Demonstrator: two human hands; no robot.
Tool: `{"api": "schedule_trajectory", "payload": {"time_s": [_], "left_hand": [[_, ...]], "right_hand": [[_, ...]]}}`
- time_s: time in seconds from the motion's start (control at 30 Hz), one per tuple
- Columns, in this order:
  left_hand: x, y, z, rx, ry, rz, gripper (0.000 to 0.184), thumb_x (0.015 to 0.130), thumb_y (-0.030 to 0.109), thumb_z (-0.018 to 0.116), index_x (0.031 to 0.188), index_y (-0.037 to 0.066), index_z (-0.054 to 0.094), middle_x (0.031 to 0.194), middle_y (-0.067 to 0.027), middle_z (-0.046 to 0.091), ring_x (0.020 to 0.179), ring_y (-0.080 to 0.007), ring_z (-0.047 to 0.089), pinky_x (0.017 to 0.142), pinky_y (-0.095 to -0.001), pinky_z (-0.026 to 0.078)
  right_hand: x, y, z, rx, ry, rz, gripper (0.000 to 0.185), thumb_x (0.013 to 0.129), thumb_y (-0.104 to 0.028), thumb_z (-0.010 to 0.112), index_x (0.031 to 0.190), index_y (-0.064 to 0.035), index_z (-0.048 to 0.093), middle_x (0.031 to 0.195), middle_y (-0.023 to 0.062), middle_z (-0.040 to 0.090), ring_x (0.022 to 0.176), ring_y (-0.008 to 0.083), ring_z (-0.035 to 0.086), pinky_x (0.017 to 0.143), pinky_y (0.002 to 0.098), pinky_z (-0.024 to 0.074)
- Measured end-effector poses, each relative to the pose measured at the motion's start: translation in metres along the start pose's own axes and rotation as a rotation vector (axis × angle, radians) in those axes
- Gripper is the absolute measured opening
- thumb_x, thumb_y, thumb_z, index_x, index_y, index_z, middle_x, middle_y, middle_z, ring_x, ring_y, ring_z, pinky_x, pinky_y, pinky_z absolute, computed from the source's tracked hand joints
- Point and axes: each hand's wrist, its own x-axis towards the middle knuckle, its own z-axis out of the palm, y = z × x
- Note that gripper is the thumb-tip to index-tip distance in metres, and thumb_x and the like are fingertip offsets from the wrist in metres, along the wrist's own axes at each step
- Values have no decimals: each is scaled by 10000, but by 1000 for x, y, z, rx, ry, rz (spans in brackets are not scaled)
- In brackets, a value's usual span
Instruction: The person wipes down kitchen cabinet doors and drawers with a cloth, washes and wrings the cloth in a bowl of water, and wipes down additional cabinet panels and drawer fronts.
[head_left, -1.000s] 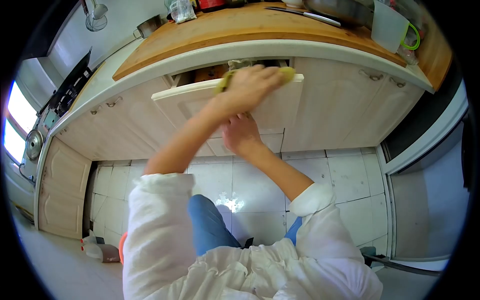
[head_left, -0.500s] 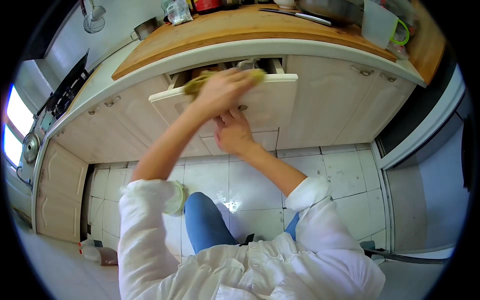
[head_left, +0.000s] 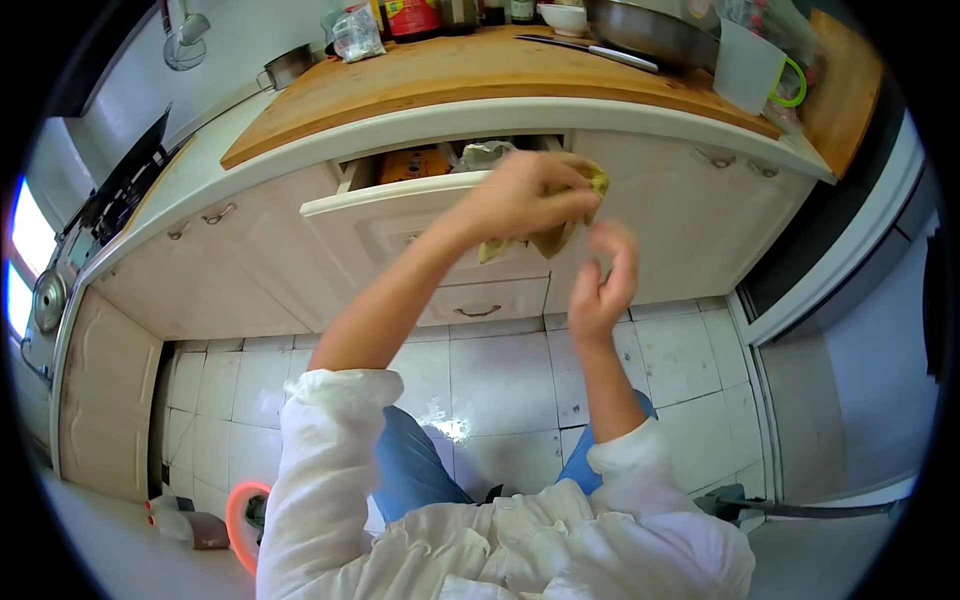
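My left hand (head_left: 528, 198) grips a yellow-green cleaning cloth (head_left: 556, 240) at the right end of a pulled-out drawer (head_left: 370, 215). The cloth hangs down over the right part of the drawer's white front, and the hand is slightly blurred. Just below and to the right, my right hand (head_left: 607, 280) is raised with its fingers loosely bent and apart, holding nothing. Inside the drawer lie an orange packet (head_left: 415, 163) and a clear plastic bag (head_left: 483, 155).
Above the drawer is a wooden board (head_left: 440, 80) bearing a knife (head_left: 600, 50), a metal basin (head_left: 650, 30) and a plastic jug (head_left: 745, 70). A lower drawer (head_left: 485, 300) is closed. On the floor at left stand an orange-rimmed basin (head_left: 238, 525) and a bottle (head_left: 190, 527).
My left hand and the cloth have moved right along the drawer front. My right hand has left the drawer front and swung right. An orange-rimmed basin has come into view at lower left.
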Motion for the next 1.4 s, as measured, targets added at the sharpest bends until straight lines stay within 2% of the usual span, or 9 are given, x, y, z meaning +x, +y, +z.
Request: {"api": "schedule_trajectory", "payload": {"time_s": [0.13, 0.23, 0.33, 0.53, 0.7, 0.87, 1.07, 1.2, 1.4], "left_hand": [[-28, -29, -43, 333, 230, -282, 335, 920, 343, 545, 986, 37, 664, 901, -152, 677, 807, -236, 648, 710, -358, 486], [-50, -42, -57, 528, 83, -467, 437, 926, 456, 449, 886, 83, 675, 772, -172, 655, 744, -360, 630, 655, -445, 483], [-55, -38, -58, 765, -83, -463, 481, 943, 480, 382, 877, 87, 652, 710, -183, 629, 703, -378, 610, 633, -474, 466], [-55, -52, -53, 733, -34, -378, 472, 948, 476, 375, 944, 104, 666, 687, -178, 620, 687, -381, 606, 622, -466, 461], [-53, -44, -54, 703, -97, -450, 469, 962, 447, 380, 944, 48, 626, 718, -209, 592, 728, -407, 576, 658, -455, 436], [-56, -40, -52, 727, -75, -419, 478, 956, 470, 375, 884, 78, 640, 669, -178, 600, 678, -392, 588, 613, -461, 446], [-52, -46, -56, 698, -112, -459, 486, 955, 473, 386, 869, 57, 623, 693, -191, 588, 698, -399, 571, 623, -454, 434], [-49, -43, -56, 652, -109, -515, 508, 952, 490, 389, 858, 43, 609, 679, -195, 578, 690, -399, 565, 632, -442, 431], [-49, -48, -60, 598, -88, -530, 523, 954, 490, 384, 821, 34, 601, 691, -200, 574, 709, -401, 562, 640, -449, 424]], "right_hand": [[42, -12, 36, -457, -194, -130, 579, 824, -336, 646, 1322, -105, 463, 1367, 238, 348, 1230, 409, 351, 1010, 509, 303], [23, 19, 57, -794, -249, -94, 698, 800, -404, 665, 1385, -139, 392, 1423, 236, 282, 1265, 427, 325, 1028, 549, 269], [28, 52, 50, -587, -117, -193, 733, 797, -405, 669, 1399, -121, 361, 1463, 210, 222, 1271, 442, 315, 1021, 522, 303], [-13, 100, 49, -133, 146, 178, 415, 926, -226, 532, 1249, 24, 462, 1092, 227, 587, 964, 399, 578, 816, 404, 469], [-76, 115, 36, 11, 93, 419, 260, 930, -178, 515, 1111, 1, 568, 1053, 206, 602, 949, 392, 578, 795, 387, 470], [56, 71, 44, -298, 68, -268, 391, 794, -109, 635, 1163, -18, 544, 1198, 193, 528, 1103, 373, 499, 870, 423, 456], [-26, 104, 38, -258, 31, -208, 449, 806, -59, 594, 1245, -19, 511, 1351, 195, 417, 1155, 393, 468, 945, 443, 420], [-133, 140, 34, -196, -188, 185, 340, 906, -118, 500, 1231, -16, 496, 1277, 233, 467, 1198, 412, 424, 1019, 436, 334], [-70, 114, 24, -373, -238, -36, 345, 886, -270, 538, 1142, -41, 571, 1262, 184, 489, 1184, 415, 424, 991, 482, 314]]}}
